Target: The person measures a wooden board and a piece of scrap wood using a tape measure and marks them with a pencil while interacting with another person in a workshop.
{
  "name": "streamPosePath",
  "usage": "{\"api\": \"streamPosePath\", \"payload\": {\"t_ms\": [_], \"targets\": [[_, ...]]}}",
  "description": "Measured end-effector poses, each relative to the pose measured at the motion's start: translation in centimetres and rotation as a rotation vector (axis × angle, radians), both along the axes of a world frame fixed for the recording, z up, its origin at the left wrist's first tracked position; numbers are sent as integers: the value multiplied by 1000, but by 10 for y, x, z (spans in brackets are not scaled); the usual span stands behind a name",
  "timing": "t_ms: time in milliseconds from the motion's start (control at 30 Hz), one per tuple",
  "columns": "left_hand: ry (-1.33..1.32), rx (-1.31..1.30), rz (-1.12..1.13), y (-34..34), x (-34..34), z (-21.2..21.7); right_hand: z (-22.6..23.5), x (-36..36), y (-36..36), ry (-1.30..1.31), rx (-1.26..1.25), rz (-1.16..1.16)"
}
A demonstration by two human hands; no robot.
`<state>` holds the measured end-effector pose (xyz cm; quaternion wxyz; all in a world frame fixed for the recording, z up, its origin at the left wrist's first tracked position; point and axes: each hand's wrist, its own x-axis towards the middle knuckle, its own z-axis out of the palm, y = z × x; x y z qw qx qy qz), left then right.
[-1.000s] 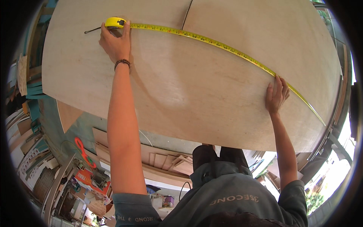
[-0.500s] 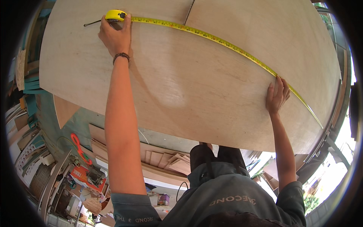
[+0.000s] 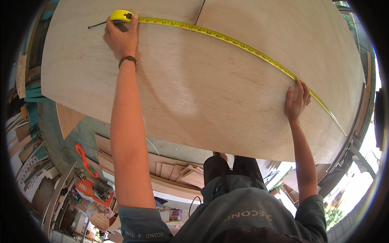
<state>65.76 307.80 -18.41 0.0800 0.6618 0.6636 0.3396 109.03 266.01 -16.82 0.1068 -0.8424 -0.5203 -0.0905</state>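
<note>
A large pale plywood sheet (image 3: 227,109) spreads out in front of me. At its far left, my left hand (image 3: 121,41) is closed around the yellow case of a tape measure (image 3: 120,16), and a dark wrist cord trails from the case. The yellow blade (image 3: 239,43) runs out across the sheet in a long curve, down toward the right edge. My right hand (image 3: 298,101) lies on the sheet at right, fingers stretched out with their tips at the blade and the thumb apart. The blade's end (image 3: 345,133) lies near the sheet's right side.
A dark slit (image 3: 199,13) crosses the sheet at the far side, beyond the blade. Below the near edge lie stacked board offcuts (image 3: 178,173). An orange-red looped object (image 3: 82,156) and a cluttered bench with an orange box (image 3: 95,190) are at lower left.
My left hand and the tape case have shifted very slightly left. My right hand keeps almost the same place by the blade.
</note>
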Motion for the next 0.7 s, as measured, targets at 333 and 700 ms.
{"api": "streamPosePath", "payload": {"t_ms": [333,700], "targets": [[-19,-24,34,0,-4,0,-9,-2,-4,-4,36,-57],[-94,229,-156,20,-14,-25,-25,3,-14,-7,83,-124]]}}
